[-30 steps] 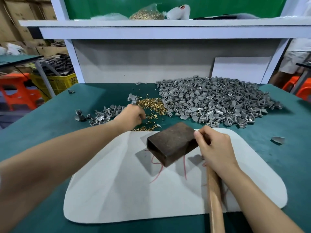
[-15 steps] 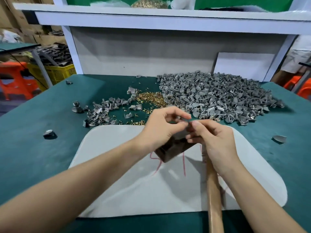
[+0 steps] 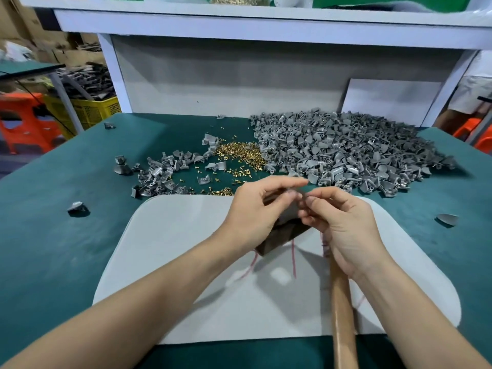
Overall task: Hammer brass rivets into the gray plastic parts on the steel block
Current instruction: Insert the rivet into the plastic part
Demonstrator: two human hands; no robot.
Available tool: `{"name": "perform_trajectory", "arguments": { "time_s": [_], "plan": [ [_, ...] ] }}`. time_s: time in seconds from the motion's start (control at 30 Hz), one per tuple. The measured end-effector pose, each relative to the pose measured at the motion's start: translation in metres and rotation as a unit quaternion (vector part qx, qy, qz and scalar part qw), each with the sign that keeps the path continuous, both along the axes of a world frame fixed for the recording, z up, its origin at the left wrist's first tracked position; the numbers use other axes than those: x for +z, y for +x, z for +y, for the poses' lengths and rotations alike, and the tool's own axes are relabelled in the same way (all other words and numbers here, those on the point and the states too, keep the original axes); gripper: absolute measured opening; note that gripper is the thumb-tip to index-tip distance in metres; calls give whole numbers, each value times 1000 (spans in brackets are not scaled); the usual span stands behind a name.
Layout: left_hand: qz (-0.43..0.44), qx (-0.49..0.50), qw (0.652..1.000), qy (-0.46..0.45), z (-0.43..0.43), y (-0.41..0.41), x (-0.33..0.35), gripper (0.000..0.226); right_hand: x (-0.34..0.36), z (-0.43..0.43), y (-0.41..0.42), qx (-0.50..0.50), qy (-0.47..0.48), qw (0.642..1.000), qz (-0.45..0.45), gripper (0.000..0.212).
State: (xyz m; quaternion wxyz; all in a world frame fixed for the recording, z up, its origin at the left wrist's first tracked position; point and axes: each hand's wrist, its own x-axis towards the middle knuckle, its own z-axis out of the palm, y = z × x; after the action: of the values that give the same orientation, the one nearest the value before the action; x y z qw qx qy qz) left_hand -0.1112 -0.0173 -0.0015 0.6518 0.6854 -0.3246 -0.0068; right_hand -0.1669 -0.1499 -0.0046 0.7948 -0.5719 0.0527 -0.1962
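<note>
Landmark: steel block [image 3: 282, 235], count 1. It sits on the white mat [image 3: 186, 262] and is mostly hidden by my operator's hands.
Hands: count 2, fingertips meeting just above the block.
Left hand [image 3: 255, 209]: fingers curled, thumb and forefinger pinching the top of the held gray part [image 3: 291, 211].
Right hand [image 3: 343, 225]: fingertips pinch the same part from the other side. The part is blurred, and I cannot tell whether a rivet sits in it.
Hammer handle [image 3: 342, 315]: count 1, wooden. It runs from the block's right side toward the camera, passing under the right wrist. The head is hidden, and I cannot tell whether the palm touches the handle.
Large heap of gray parts [image 3: 346, 153]: count 1, beyond the block to the right, too many parts to count.
Small scatter of gray parts [image 3: 165, 177]: count 1, beyond the block to the left.
Brass rivets [image 3: 239, 155]: 1 heap directly beyond the block, between the two gray groups, with loose ones trailing toward the block.
Strays: 2 counted level with the block, the left stray part [image 3: 77, 207] and the right stray part [image 3: 447, 219], both well apart from it.
Yellow crate [image 3: 87, 110]: count 1, far beyond the block to the left, off the table. It holds dark pieces heaped above its rim.
</note>
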Motion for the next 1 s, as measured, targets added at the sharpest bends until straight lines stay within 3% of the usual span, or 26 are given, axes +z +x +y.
{"name": "perform_trajectory", "arguments": {
  "time_s": [0.13, 0.3, 0.57, 0.83, 1.0],
  "plan": [
    [-14, 51, 998, -38, 15, -12, -18, 23, 0, 0, -2, 2, -25, 1000, -3, 20],
    [-61, 108, 992, 8, 21, -6, -24, 10, -2, 9, -3, -3, -128, 992, -11, 27],
    [-189, 153, 966, 91, 18, -7, -27, 15, -5, 13, -2, -13, -144, 990, 6, 34],
    [-200, 159, 962, 92, 18, -9, -27, 7, -6, 16, -3, 8, -114, 993, 18, 28],
    [-174, 157, 970, 67, 19, -10, -26, 7, -7, 21, -2, -4, -148, 989, 18, 18]
  ]
}}
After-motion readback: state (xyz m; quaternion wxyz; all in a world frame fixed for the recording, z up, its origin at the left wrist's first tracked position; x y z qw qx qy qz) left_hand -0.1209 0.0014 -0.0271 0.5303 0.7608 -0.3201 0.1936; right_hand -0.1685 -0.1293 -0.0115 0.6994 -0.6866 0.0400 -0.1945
